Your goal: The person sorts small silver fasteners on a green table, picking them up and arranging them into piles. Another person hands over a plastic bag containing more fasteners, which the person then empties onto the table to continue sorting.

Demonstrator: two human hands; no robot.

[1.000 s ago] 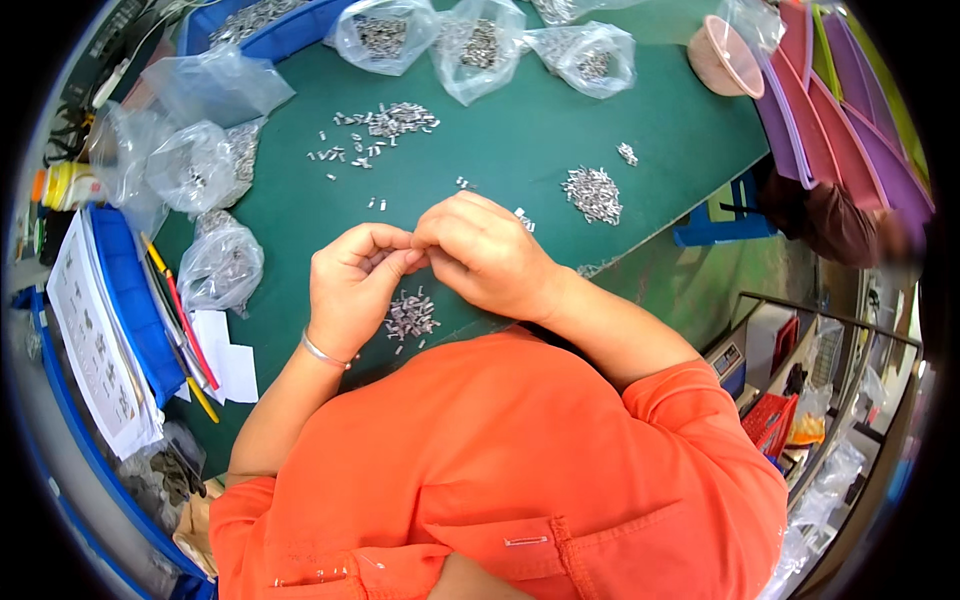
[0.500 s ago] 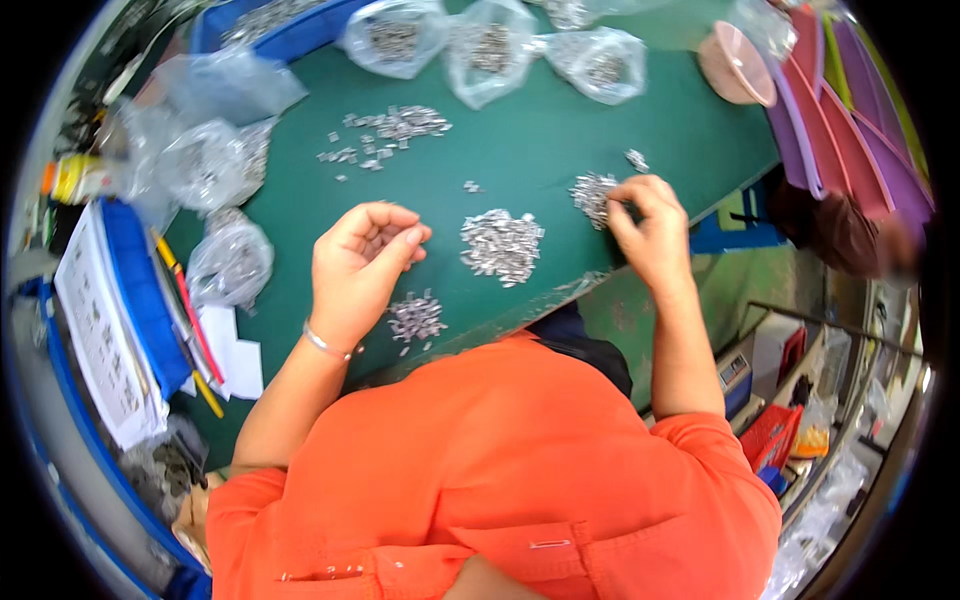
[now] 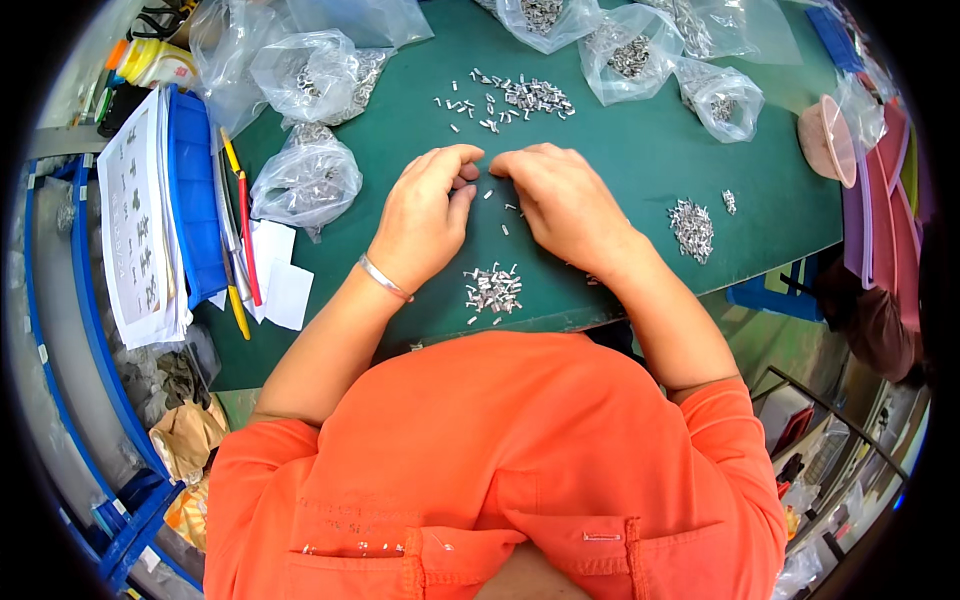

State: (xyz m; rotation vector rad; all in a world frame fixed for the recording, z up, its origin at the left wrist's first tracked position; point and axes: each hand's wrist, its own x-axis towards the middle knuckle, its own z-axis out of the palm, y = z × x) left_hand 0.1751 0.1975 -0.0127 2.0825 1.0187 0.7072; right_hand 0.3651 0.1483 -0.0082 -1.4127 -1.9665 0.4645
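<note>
The largest thing is the green table (image 3: pixel 650 150), running from the left of the frame to the right edge. Bags (image 3: pixel 606 80) of metal parts stand open along its top edge at upper right, and more bags (image 3: pixel 280 70) sit at upper left.

The left hand (image 3: pixel 425 210) is just above the middle of the frame, its fingers curled in and thumb near them; I cannot tell whether they pinch a part. The right hand (image 3: pixel 565 205) is just beside it, the two apart by a narrow gap, its fingers bent down with the tips mostly hidden, so its grip cannot be told either.

The metal parts lie in separate heaps: a scattered heap (image 3: pixel 540 97) at upper centre, a tight heap (image 3: pixel 692 230) at right, and a near heap (image 3: pixel 494 290) below the hands. A small cluster (image 3: pixel 729 202) lies beside the tight heap. Smallest are the loose pieces (image 3: pixel 488 194) between the hands.

The work looks to be midway: some parts seem already grouped, while every heap on the table suggests plenty left to handle. Which heap is finished, if any, cannot be told.
</note>
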